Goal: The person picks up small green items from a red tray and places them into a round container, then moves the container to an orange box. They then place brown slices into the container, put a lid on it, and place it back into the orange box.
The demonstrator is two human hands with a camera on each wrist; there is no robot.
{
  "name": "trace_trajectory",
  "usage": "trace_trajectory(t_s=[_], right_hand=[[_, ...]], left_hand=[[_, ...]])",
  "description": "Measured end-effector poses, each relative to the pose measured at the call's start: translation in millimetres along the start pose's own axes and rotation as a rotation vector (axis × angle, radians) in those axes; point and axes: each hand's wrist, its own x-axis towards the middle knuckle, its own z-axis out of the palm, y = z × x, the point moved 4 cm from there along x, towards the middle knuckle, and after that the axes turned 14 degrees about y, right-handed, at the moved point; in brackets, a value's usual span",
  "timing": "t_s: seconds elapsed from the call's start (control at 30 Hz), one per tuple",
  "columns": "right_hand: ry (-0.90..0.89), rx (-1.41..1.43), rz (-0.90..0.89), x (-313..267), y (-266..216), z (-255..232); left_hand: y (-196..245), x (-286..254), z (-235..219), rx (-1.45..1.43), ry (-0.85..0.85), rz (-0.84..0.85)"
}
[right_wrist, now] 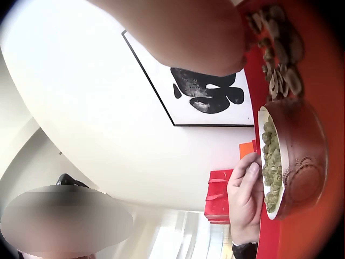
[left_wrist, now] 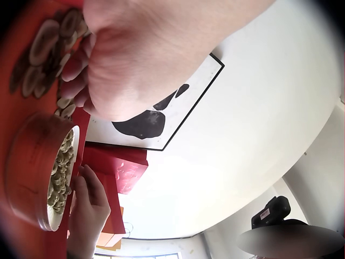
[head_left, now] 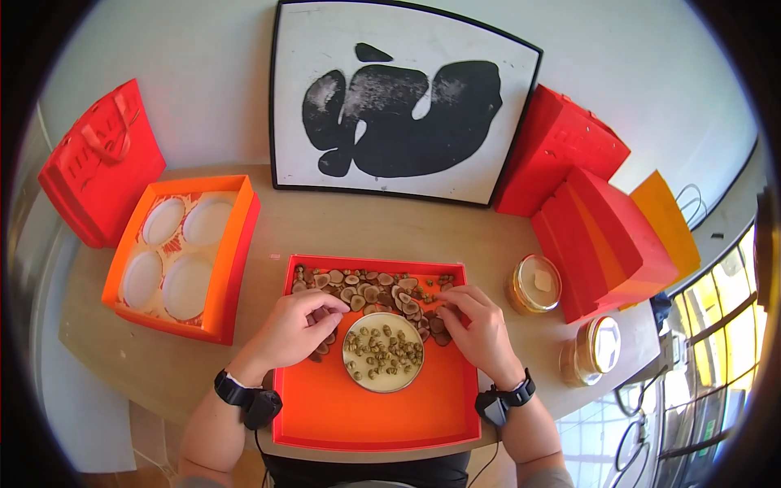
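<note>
In the head view my left hand [head_left: 301, 327] hovers over the left side of the shallow red-orange box tray [head_left: 374, 427], loosely curled, nothing showing between its fingers. My right hand [head_left: 478, 332] reaches over the tray's right side, thumb and forefinger close to the dried brown slices [head_left: 372, 293]; I cannot tell whether it pinches a piece. Between the hands stands a round tin [right_wrist: 304, 162], its cream inside holding many small greenish curled pellets [head_left: 382, 351]. More pellets [head_left: 429, 285] lie among the slices along the tray's back edge.
An orange box [head_left: 175, 252] with round white wells stands left, before a red paper bag [head_left: 106, 163]. A framed black-and-white picture [head_left: 399, 106] leans on the wall. On the right are two lidded jars [head_left: 534, 285], a red bag [head_left: 561, 150] and an opened red box [head_left: 606, 244].
</note>
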Motion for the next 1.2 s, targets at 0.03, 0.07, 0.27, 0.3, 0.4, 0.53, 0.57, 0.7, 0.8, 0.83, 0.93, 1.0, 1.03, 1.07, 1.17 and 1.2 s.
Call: trace_trajectory(t_s=[0.03,0.07,0.27,0.3,0.4,0.53,0.57,0.7,0.8,0.83,0.93,1.0,1.03,1.07,1.17,1.2], right_hand=[[0.014,-0.047,-0.014,1,1,-1],[-0.001,-0.058,-0.035,1,1,0],[-0.103,-0.209,-0.129,14,-8,8],[-0.144,-0.237,-0.155,21,-11,12],[-0.233,-0.333,-0.184,27,-5,21],[-0.312,-0.33,-0.195,31,14,36],[-0.315,-0.329,-0.201,32,15,36],[-0.313,-0.305,-0.111,31,17,30],[-0.224,-0.146,-0.041,29,20,27],[-0.147,-0.043,-0.023,28,21,25],[-0.103,-0.006,0.233,29,25,21],[-0.129,0.093,0.286,24,23,18],[-0.164,0.183,0.326,22,21,17],[-0.159,0.186,0.331,21,15,13],[-0.384,0.324,0.339,13,0,14],[-0.392,0.352,0.214,13,-5,14]], left_hand=[[3,-1,0,-0.03,-0.012,-0.091],[3,-2,0,-0.062,-0.026,-0.178],[-4,1,-2,0.022,0.027,0.115],[-2,0,-3,0.019,0.026,0.117],[0,0,-4,0.006,0.019,0.045],[-4,0,-3,-0.004,0.023,0.108],[-5,1,-3,-0.004,0.014,0.114],[-10,1,-2,-0.003,0.022,0.154],[-10,1,-1,0.017,0.024,0.19],[-9,1,-1,0.015,0.02,0.168],[1,-1,-3,0.0,-0.02,0.026],[-2,0,-1,-0.012,-0.05,-0.094],[-4,0,0,0.006,-0.021,0.009],[-3,1,-1,0.021,0.007,0.111],[0,0,0,0.011,-0.019,-0.008],[1,0,0,0.013,-0.032,-0.009]])
